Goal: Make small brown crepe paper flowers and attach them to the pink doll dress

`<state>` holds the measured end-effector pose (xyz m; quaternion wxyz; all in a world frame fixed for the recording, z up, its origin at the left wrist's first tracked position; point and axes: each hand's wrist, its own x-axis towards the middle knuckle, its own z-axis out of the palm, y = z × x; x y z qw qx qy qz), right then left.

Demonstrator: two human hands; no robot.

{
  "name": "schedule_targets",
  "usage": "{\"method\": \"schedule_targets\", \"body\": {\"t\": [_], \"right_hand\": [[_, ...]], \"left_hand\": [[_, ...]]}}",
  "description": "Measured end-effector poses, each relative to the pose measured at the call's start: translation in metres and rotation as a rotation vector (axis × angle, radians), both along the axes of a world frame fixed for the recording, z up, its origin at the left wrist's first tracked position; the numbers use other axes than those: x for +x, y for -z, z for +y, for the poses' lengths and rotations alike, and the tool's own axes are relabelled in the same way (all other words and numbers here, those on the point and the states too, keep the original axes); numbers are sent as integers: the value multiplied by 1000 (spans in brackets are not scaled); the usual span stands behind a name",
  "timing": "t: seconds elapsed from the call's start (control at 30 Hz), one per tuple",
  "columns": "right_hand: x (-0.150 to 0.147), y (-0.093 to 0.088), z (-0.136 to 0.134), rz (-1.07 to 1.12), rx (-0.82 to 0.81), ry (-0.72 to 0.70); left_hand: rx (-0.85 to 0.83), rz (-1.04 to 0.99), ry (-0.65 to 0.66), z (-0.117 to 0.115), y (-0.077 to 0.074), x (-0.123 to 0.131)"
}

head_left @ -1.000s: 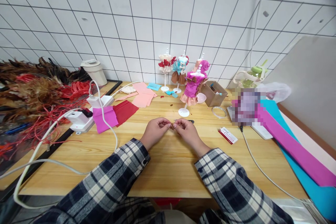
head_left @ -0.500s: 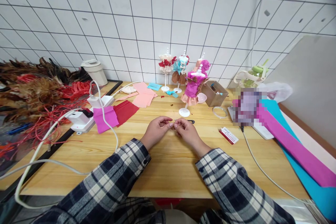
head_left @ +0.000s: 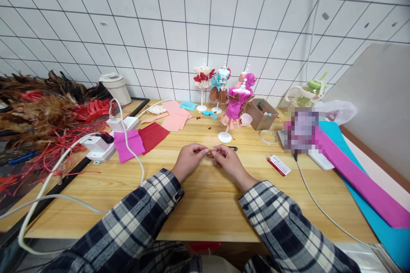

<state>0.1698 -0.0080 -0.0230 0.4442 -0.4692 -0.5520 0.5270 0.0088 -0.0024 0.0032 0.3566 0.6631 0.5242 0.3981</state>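
My left hand and my right hand meet over the middle of the table, thumbs and forefingers pinched. Between their fingertips is a small brown piece, thin and crinkled; most of it is hidden by the fingers. Just behind my right hand lies a small dark tool, partly covered. Beyond it stands a miniature dress form in magenta and peach crinkled paper with brown bows, on a white round base.
More dressed miniature forms stand by the tiled wall, beside a brown box. Magenta paper, a red sheet and a power strip with cables lie left. To the right are a red-and-white card and long coloured sheets.
The fingertips have shifted slightly apart, and more of the brown piece shows between them. Everything else stays in place.
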Motion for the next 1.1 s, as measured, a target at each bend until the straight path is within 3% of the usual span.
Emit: {"method": "schedule_targets", "body": {"t": [0.27,0.63,1.1], "right_hand": [[4,-3,1,-178,109,23],[2,-2,2,62,-22,50],[1,-2,2,121,-29,39]], "left_hand": [[50,48,45,-2,0,-1],[5,4,33,-2,0,0],[-53,-112,46,-3,2,2]]}}
